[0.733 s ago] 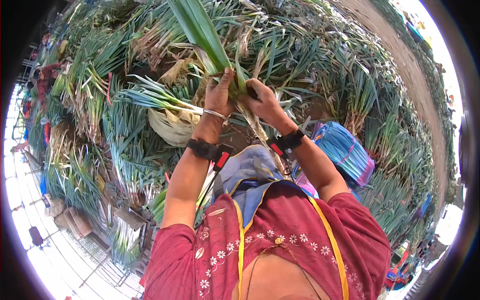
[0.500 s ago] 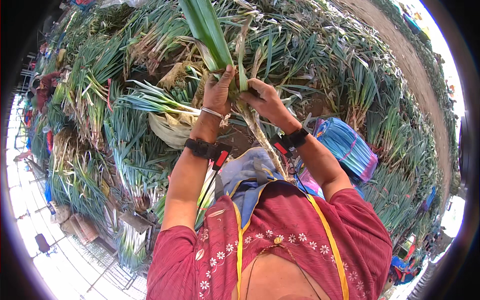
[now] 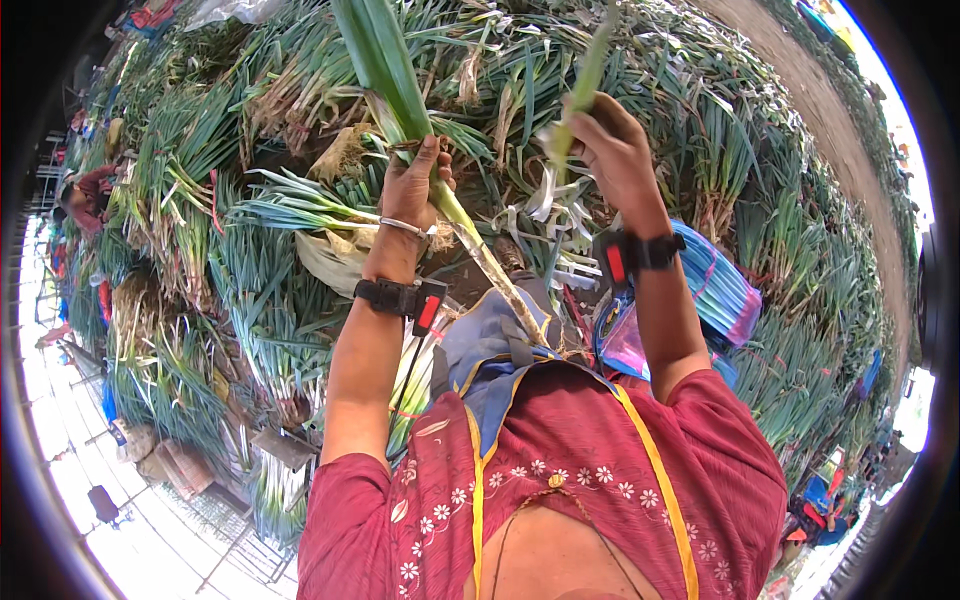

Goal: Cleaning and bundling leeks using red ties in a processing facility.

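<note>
My left hand (image 3: 412, 195) is closed around a long green onion (image 3: 484, 258) where its stalk meets the broad green leaves. The leaves rise beyond the hand, while the pale, dirt-streaked stalk slants down to the right, its root end against my blue apron (image 3: 478, 335). Up and to the right, apart from the onion, my right hand (image 3: 615, 155) pinches a loose strip of leaf (image 3: 590, 72), which is smeared by motion. Withered leaf scraps (image 3: 550, 205) lie below that strip.
Heaps of green onions (image 3: 270, 310) surround me on both sides. A sack (image 3: 335, 258) lies left of my stalk with onions on it. At right is a blue and pink plastic-wrapped bundle (image 3: 722, 290). A dirt path (image 3: 815, 130) runs along the far right. Another person (image 3: 85, 200) is at far left.
My right hand has moved up and right from the onion, carrying a strip of leaf away with it. The left hand has shifted slightly left, still gripping the onion.
</note>
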### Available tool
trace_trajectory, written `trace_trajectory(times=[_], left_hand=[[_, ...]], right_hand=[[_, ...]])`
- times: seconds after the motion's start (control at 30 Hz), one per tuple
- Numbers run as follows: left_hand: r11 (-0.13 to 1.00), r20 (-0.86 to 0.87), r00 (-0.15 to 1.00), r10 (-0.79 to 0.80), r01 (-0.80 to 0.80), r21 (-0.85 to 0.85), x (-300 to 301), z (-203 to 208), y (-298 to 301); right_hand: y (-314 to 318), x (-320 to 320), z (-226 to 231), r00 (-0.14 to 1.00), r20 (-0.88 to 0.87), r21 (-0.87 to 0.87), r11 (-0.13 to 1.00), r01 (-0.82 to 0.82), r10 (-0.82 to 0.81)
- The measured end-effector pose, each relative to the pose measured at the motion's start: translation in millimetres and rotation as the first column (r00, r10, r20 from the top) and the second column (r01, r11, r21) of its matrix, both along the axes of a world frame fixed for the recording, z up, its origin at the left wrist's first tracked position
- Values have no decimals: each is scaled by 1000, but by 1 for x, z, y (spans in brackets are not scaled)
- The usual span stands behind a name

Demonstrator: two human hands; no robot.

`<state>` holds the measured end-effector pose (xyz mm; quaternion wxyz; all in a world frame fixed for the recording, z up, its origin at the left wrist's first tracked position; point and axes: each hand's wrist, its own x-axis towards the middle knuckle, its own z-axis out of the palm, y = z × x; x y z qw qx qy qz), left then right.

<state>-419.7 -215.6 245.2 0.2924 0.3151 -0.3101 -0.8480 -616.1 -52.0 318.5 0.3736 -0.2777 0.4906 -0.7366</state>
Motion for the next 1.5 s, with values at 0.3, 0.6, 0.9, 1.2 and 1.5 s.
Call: trace_trajectory(times=[0.3,0.6,0.9,1.2,1.5], left_hand=[[988,-89,985,-149,152,30,-18,10,24],[947,62,977,-203,212,-241,-18,18,35],[965,162,971,-175,202,-168,-17,2,25],[833,-3,844,-537,529,-161,-7,0,84],[827,-75,825,-560,552,-104,24,-45,133]], right_hand=[[-26,51,-60,745,-502,546,829,-121,439],[-30,68,-102,979,52,100,975,-199,195],[-24,55,-53,842,433,-23,938,-345,321],[-45,30,-37,780,519,-154,936,-317,350],[-59,15,-33,776,457,-346,890,-295,435]])
